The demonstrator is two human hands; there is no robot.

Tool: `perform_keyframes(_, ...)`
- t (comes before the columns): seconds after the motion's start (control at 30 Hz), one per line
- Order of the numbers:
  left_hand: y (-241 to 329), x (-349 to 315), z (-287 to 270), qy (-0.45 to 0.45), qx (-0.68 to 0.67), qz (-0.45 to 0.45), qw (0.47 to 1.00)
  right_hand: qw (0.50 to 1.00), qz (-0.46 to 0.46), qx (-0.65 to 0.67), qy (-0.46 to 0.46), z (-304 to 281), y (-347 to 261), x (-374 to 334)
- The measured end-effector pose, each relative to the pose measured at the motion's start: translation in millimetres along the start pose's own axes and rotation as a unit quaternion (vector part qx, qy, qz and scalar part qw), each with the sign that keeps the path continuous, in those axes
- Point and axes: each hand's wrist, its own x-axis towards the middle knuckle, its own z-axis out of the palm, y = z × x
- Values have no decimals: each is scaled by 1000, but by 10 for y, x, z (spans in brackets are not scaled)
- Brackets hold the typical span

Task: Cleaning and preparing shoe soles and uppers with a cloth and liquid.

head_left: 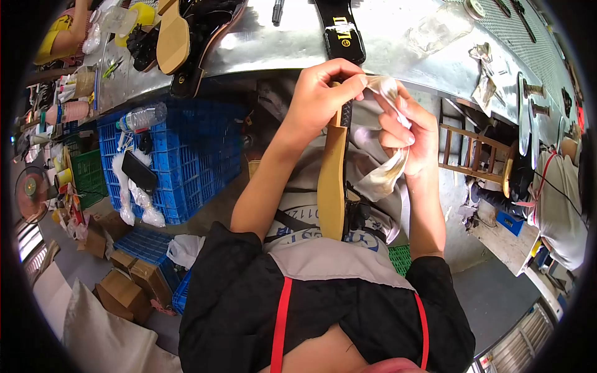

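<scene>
A sandal with a tan sole (331, 183) and black straps stands on edge in front of my apron, with its sole turned to the left. My left hand (320, 93) is closed around the sandal's far end, its thumb and fingertips meeting the upper edge of a stained whitish cloth (380, 180). The fingers of my right hand (411, 127) are bent around that cloth, which hangs down in folds beside the sandal. Part of the sandal's far end is hidden behind my left hand.
A metal worktable (273, 53) runs across the far side. On it lie a black insole piece (341, 37), a tan sole (173, 46), a marker (277, 11) and a crumpled rag (484, 81). Blue crates (177, 180) stand at left, with a plastic bottle (144, 116) on top.
</scene>
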Motion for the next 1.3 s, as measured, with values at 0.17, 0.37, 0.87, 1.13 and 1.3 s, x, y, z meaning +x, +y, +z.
perform_keyframes(0.17,-77,-14,86,17,34,39,999,958,-113,-208,165,118,129,210)
perform_keyframes(0.37,-144,13,39,41,-25,36,998,885,-282,-327,177,212,393,487)
perform_keyframes(0.87,-380,-132,-459,97,-46,-49,993,357,-263,-894,-62,21,308,-254)
perform_keyframes(1.13,-371,-67,-341,77,-29,-77,994,445,-233,-830,-241,16,448,-194)
perform_keyframes(1.3,-404,-44,-336,83,-27,-73,994,449,-271,-818,-236,-203,417,-189)
